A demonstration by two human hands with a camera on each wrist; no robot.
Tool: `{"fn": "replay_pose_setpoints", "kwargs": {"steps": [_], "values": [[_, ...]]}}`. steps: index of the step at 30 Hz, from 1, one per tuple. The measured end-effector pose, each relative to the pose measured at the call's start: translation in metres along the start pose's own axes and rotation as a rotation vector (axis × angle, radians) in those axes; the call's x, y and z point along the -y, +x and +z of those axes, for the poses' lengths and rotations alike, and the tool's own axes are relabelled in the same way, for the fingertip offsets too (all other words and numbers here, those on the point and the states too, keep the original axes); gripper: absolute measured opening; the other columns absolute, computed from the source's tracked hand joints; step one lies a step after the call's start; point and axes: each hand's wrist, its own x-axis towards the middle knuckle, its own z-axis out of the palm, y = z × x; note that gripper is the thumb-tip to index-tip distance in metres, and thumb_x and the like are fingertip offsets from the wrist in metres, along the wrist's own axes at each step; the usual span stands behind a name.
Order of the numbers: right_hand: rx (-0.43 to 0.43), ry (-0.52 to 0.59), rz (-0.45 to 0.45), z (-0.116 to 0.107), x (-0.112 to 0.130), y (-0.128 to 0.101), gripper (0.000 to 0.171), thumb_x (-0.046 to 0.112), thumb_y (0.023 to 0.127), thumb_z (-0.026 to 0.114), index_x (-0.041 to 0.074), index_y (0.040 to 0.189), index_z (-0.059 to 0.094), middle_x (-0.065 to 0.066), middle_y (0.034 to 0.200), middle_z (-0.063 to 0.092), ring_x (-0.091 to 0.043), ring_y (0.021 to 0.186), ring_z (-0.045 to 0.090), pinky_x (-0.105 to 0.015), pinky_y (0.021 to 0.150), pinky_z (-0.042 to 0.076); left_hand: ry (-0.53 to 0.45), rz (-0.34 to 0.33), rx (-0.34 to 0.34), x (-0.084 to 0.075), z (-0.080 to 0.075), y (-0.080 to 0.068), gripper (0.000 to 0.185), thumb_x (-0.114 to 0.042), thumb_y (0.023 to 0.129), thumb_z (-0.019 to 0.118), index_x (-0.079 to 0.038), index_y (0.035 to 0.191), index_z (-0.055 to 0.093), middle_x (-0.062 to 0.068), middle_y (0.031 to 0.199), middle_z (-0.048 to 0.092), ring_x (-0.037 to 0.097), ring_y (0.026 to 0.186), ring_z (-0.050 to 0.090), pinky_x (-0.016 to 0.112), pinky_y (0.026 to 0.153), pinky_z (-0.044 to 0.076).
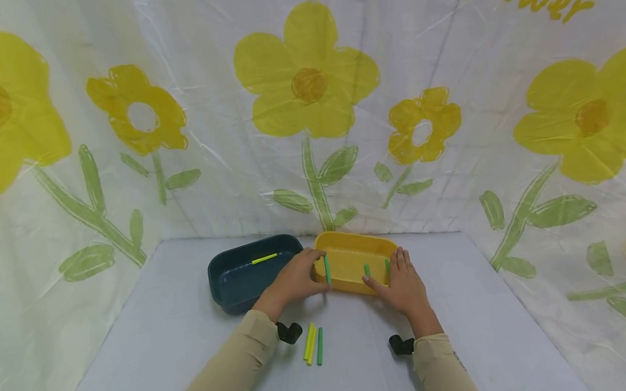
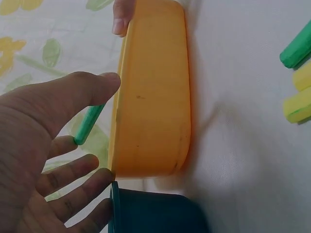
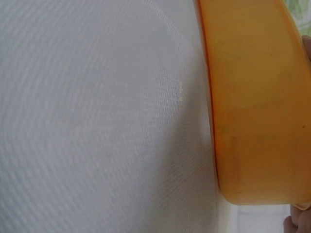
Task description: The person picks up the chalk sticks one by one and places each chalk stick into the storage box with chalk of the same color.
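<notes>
A yellow tray [image 1: 352, 255] sits at the back middle of the table, and its side fills the right wrist view [image 3: 257, 107]. My left hand [image 1: 310, 273] is at its left end and pinches a green stick [image 1: 327, 269] between thumb and forefinger; the left wrist view shows that hand [image 2: 58, 111] with the green stick [image 2: 89, 124] above the tray's rim [image 2: 146, 97]. My right hand [image 1: 399, 279] lies with straight fingers on the tray's right end. Two short green sticks [image 1: 366, 270] show by its thumb and forefinger; I cannot tell whether they touch the hand.
A dark teal tray [image 1: 237, 285] stands just left of the yellow one, with a yellow-green stick [image 1: 264, 258] in it. Two yellow sticks and one green stick [image 1: 313, 345] lie side by side near the table's front. Flowered cloth hangs behind and on both sides.
</notes>
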Motion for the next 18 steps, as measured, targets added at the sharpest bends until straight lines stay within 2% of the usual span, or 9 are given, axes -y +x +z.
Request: {"fn": "replay_pose_setpoints", "kwargs": {"steps": [5, 10, 15, 18], "values": [[0.000, -0.001, 0.003, -0.001, 0.001, -0.001, 0.125, 0.085, 0.094, 0.048, -0.012, 0.164, 0.012, -0.030, 0.175, 0.007, -0.045, 0.165, 0.006, -0.060, 0.131, 0.023, 0.006, -0.033, -0.018, -0.001, 0.001, 0.005, 0.080, -0.036, 0.089, 0.086, -0.010, 0.155, 0.052, 0.015, 0.147, 0.061, 0.029, 0.129, 0.059, 0.051, 0.116, 0.049], [0.010, -0.002, 0.003, 0.000, -0.001, -0.002, 0.125, 0.084, 0.094, 0.049, -0.012, 0.164, 0.011, -0.030, 0.175, 0.006, -0.045, 0.165, 0.006, -0.060, 0.131, 0.022, 0.055, -0.075, -0.053, -0.003, 0.005, 0.011, 0.080, -0.038, 0.089, 0.085, -0.012, 0.156, 0.051, 0.013, 0.144, 0.064, 0.026, 0.120, 0.061, 0.050, 0.109, 0.053], [0.010, 0.005, -0.003, 0.001, -0.003, 0.000, 0.125, 0.085, 0.094, 0.048, -0.012, 0.165, 0.010, -0.029, 0.176, 0.004, -0.045, 0.165, 0.005, -0.060, 0.131, 0.021, 0.147, -0.076, -0.085, -0.007, 0.008, 0.018, 0.081, -0.044, 0.089, 0.085, -0.012, 0.156, 0.052, 0.010, 0.143, 0.065, 0.027, 0.121, 0.064, 0.050, 0.105, 0.055], [-0.003, 0.007, -0.008, 0.002, -0.003, 0.001, 0.125, 0.084, 0.094, 0.048, -0.012, 0.165, 0.012, -0.030, 0.176, 0.005, -0.046, 0.165, 0.006, -0.061, 0.131, 0.022, 0.171, -0.069, -0.090, -0.010, 0.008, 0.021, 0.080, -0.042, 0.089, 0.085, -0.011, 0.156, 0.052, 0.011, 0.143, 0.065, 0.030, 0.125, 0.065, 0.051, 0.105, 0.056]]}}
